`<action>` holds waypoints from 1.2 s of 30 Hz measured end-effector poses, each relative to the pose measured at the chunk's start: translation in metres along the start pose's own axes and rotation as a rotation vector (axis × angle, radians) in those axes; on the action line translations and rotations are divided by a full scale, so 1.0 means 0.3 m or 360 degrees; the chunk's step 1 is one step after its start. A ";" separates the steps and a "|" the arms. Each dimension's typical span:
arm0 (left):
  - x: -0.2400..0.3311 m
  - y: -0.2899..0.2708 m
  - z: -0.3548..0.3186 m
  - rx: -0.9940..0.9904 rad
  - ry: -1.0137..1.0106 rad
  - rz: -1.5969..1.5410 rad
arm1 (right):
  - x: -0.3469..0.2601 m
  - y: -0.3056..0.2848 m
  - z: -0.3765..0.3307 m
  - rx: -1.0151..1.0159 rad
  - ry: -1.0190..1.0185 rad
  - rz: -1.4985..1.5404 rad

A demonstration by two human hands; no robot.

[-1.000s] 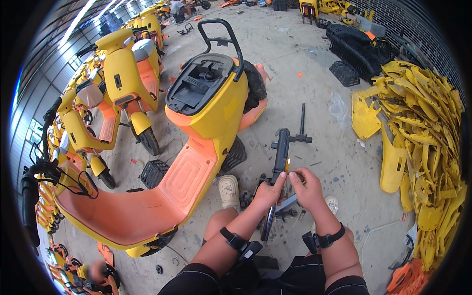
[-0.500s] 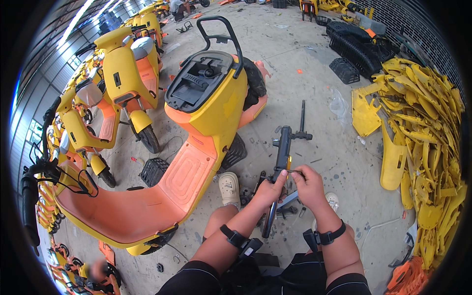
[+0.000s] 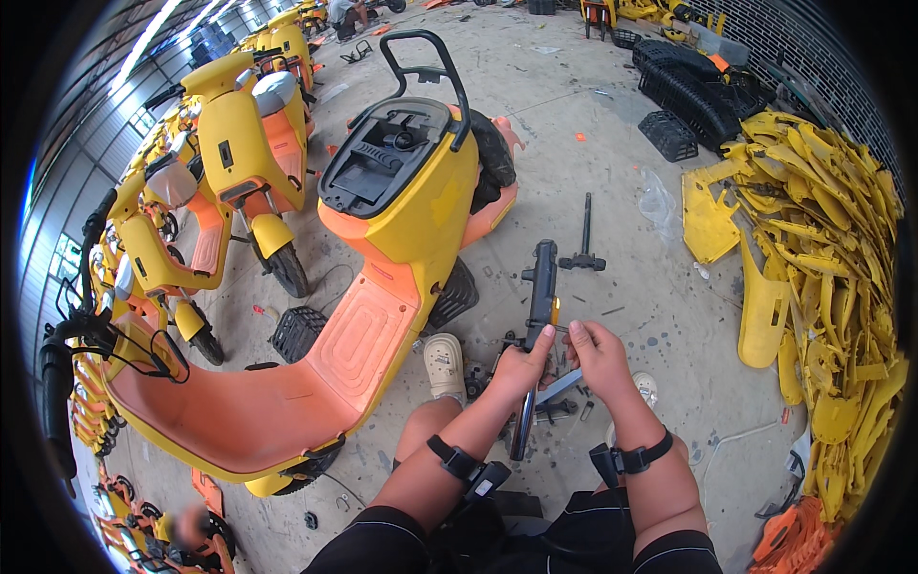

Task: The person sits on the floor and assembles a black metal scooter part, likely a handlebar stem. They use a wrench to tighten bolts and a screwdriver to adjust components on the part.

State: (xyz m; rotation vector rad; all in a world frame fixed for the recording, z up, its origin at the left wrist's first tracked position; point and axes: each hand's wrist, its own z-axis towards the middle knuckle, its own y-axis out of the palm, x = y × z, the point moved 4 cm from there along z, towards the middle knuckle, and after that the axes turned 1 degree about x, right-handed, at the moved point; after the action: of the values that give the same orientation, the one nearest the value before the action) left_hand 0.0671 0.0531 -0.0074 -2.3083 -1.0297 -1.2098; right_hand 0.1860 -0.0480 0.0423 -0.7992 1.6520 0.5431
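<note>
My left hand (image 3: 519, 371) is wrapped round a black fork leg (image 3: 542, 279), a long tube with a yellow reflector on its side and a shiny lower end pointing toward me. Its thumb lies along the tube just under the reflector. Close by on the right, my right hand (image 3: 599, 358) is pinched beside the reflector. A thin dark piece seems to show at its fingertips, too small to name. Below my hands, a silver-grey bar (image 3: 561, 386) and dark metal parts are partly hidden. On the floor beyond lies a black T-shaped stem (image 3: 586, 231).
A yellow and orange scooter (image 3: 435, 244) without a seat stands at my left, more scooters (image 3: 234, 143) behind it. Yellow body panels (image 3: 822, 277) are heaped on the right. Black baskets (image 3: 669, 136) lie at the far right. A person (image 3: 346, 13) crouches far off.
The upper end of the fork leg has shifted slightly left and up. My right fingers have drawn a little away from the left thumb and turned more upright.
</note>
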 end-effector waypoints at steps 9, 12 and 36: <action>-0.003 0.008 -0.006 -0.0022 0.0028 0.0036 | -0.011 -0.013 -0.008 0.0159 -0.0366 -0.0443; -0.002 0.008 -0.013 -0.0051 0.0000 -0.0016 | -0.055 -0.005 -0.027 0.0235 -0.0606 -0.0593; 0.011 0.016 -0.020 -0.0019 0.0073 0.0007 | -0.011 -0.003 -0.003 0.0178 -0.0480 -0.0544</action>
State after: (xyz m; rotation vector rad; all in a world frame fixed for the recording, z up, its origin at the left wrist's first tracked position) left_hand 0.0686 0.0479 -0.0011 -2.2795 -1.0040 -1.2644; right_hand 0.1865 -0.0485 0.0459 -0.8494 1.2252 0.3086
